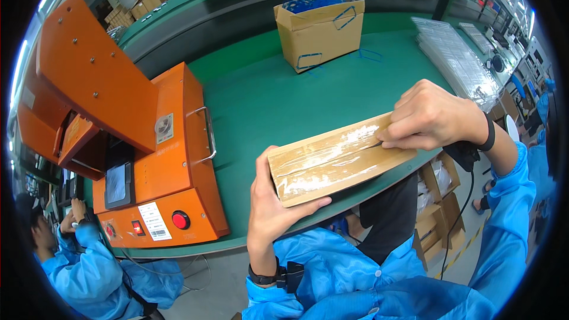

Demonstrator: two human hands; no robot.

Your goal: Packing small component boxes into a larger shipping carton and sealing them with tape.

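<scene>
A long, narrow cardboard box is tilted up in front of me, above the near edge of the green table. Shiny clear tape runs along its face, over a lengthwise seam. My left hand grips the box's left end, thumb along the lower edge and fingers behind. At the right end, my right hand is closed with its fingertips pressed against the taped seam. A small dark tip shows under those fingers; what they pinch is mostly hidden.
An orange machine with a red button stands at left on the green table. Farther back is an open carton with blue pieces. Stacked clear plastic trays lie at right. A co-worker sits at lower left; open cartons stand below the table.
</scene>
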